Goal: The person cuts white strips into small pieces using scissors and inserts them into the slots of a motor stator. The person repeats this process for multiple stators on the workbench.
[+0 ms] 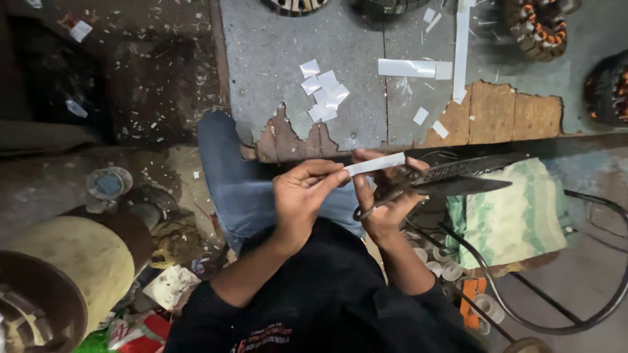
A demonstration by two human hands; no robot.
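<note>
Pinching paper strip between fingers

A grey worktop is seen at top, its near edge chipped to bare brown wood. Left of the worktop, a dark floor is littered with white scraps. Below that, a round tan drum is seen. Right of the worktop's edge, a green striped cloth is draped. Lighting is dim.
</note>
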